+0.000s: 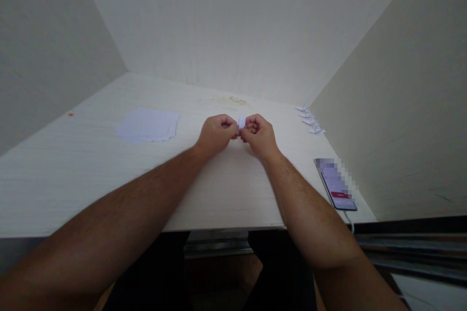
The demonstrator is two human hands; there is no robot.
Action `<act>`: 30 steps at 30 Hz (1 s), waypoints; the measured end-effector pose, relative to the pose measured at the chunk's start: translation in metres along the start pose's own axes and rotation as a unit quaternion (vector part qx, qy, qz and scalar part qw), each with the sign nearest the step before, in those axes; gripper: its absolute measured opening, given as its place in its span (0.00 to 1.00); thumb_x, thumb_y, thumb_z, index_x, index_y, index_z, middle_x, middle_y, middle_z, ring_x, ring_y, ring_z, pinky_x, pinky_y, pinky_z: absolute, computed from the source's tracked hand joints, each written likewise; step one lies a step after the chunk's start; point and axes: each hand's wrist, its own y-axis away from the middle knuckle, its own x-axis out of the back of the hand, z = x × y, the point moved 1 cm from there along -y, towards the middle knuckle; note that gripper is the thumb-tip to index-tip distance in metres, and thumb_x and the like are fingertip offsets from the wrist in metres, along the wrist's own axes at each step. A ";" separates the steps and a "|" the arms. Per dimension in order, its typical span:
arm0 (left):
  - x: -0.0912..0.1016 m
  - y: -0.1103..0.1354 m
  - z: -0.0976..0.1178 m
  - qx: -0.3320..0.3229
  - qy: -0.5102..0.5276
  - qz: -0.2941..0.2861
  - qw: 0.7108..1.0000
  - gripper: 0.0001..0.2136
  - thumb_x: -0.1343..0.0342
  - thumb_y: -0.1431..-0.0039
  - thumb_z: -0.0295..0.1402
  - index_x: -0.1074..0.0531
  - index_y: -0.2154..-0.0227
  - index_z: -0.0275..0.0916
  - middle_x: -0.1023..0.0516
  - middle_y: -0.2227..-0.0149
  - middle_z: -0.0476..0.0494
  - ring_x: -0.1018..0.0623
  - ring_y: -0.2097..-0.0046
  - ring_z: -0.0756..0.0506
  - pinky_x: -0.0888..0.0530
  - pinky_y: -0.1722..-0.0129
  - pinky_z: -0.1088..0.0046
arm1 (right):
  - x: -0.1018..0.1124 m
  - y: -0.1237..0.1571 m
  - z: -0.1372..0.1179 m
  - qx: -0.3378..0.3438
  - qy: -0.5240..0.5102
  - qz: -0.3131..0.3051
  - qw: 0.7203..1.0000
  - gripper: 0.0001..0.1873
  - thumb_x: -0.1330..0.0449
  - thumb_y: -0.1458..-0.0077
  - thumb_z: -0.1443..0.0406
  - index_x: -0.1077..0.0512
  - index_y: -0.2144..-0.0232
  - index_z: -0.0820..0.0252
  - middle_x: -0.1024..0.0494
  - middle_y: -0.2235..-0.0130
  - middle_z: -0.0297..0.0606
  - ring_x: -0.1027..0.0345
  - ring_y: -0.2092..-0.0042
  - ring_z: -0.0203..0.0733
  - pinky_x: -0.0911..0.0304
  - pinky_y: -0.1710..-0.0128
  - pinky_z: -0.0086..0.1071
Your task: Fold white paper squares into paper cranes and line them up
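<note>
A small white folded piece of paper (pixel 241 122) is pinched between both hands over the middle of the pale wooden desk (pixel 73 175). My left hand (pixel 216 133) grips its left side with fingers curled closed. My right hand (pixel 258 135) grips its right side, fingers curled as well. Most of the paper is hidden by my fingers.
A stack of white paper sheets (pixel 149 125) lies at the left of the desk. Several small folded paper shapes (pixel 311 120) sit in a row by the right wall. A phone (pixel 335 183) with a cable lies near the desk's right front corner. Walls enclose three sides.
</note>
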 end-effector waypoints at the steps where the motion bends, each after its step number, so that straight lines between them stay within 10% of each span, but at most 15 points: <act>1: 0.000 0.000 -0.001 -0.007 -0.018 -0.002 1.000 0.04 0.40 0.51 0.30 0.25 0.78 0.36 0.22 0.78 0.45 0.22 0.74 0.48 0.29 0.73 0.75 | 0.000 0.000 0.000 0.001 0.011 0.005 1.000 0.09 0.39 0.56 0.67 0.33 0.69 0.56 0.26 0.75 0.26 0.33 0.75 0.31 0.38 0.75 0.27; 30: -0.003 -0.001 -0.007 -0.034 -0.012 0.003 0.999 0.03 0.39 0.53 0.28 0.29 0.75 0.40 0.25 0.79 0.50 0.26 0.76 0.50 0.32 0.77 0.76 | 0.004 0.005 -0.009 0.054 0.163 0.047 0.984 0.05 0.41 0.53 0.68 0.26 0.71 0.56 0.29 0.76 0.29 0.39 0.74 0.35 0.42 0.72 0.31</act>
